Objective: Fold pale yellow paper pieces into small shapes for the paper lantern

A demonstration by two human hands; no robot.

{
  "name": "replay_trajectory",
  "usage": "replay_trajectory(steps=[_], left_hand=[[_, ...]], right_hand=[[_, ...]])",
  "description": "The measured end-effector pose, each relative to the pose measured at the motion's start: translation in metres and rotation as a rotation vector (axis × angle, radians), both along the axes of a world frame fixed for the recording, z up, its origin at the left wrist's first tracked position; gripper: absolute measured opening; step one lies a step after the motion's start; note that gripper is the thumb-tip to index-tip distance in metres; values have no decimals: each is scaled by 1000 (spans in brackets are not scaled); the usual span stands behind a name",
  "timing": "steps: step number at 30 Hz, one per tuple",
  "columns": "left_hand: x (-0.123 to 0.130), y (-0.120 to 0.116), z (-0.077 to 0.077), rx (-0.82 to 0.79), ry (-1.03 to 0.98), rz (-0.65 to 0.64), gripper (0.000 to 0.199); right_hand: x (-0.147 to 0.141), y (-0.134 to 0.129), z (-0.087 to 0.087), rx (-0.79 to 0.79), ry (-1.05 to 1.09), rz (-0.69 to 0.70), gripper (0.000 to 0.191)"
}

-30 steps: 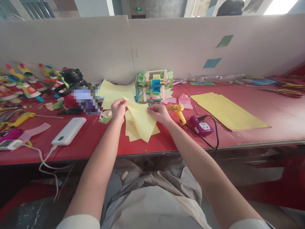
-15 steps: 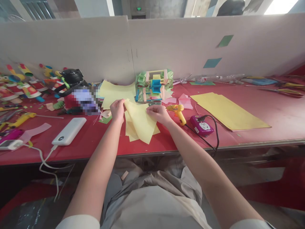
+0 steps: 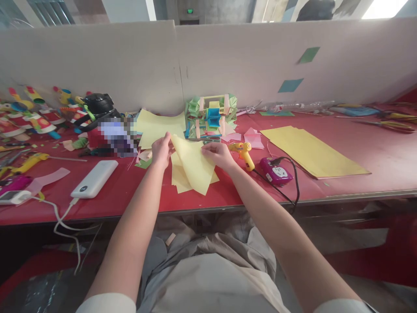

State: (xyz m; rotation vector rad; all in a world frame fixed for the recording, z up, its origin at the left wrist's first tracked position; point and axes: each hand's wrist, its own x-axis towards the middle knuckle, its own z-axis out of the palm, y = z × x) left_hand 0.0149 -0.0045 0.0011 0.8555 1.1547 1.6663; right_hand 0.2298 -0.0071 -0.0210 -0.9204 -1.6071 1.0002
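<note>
A pale yellow sheet of paper (image 3: 193, 164) is held up between my two hands, bent with a soft fold running down it. My left hand (image 3: 162, 151) grips its upper left corner, the thumb pointing upward and some fingers hidden behind the paper. At the sheet's right edge, my right hand (image 3: 216, 154) pinches it between thumb and fingertips. Under the raised sheet, more yellow paper (image 3: 177, 177) lies on the red table (image 3: 143, 198). A yellow glue gun (image 3: 245, 152) rests just right of my right hand.
Behind my hands stands a green, blue and tan paper model (image 3: 213, 117), beside larger pale yellow sheets (image 3: 159, 124). To the right are a purple power socket (image 3: 276, 171) with a black cable and yellow sheets (image 3: 312, 150). A white power bank (image 3: 95, 179) lies left.
The fingers of my left hand have shifted at the paper's corner, with the thumb now raised. The sheet and my right hand have moved very slightly to the right.
</note>
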Motion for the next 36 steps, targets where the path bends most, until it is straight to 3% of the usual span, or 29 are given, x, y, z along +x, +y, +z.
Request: replay_trajectory(steps=[4,6,13,16,18,21,23,31,36], left_hand=[[7,-7,1,-71,111,-271,50],[11,-10,0,-45,177,-319,48],[14,-8,-8,21,252,-85,43],[13,-8,-8,39,277,-57,44],[13,-9,-6,64,246,-140,45],[13,-11,-4,66,244,-372,49],[14,-12,-5,50,298,-438,49],[13,-8,-13,10,418,-191,46],[12,-2,-18,75,394,-252,35]], right_hand=[[3,3,0,-9,55,-80,26],[3,4,0,2,74,-108,27],[-1,3,1,-1,117,-118,27],[0,3,1,1,119,-121,27],[1,2,2,15,120,-144,27],[4,1,4,36,149,-206,27],[6,0,5,42,172,-229,27],[5,4,1,38,178,-195,23],[6,11,-5,95,172,-213,23]])
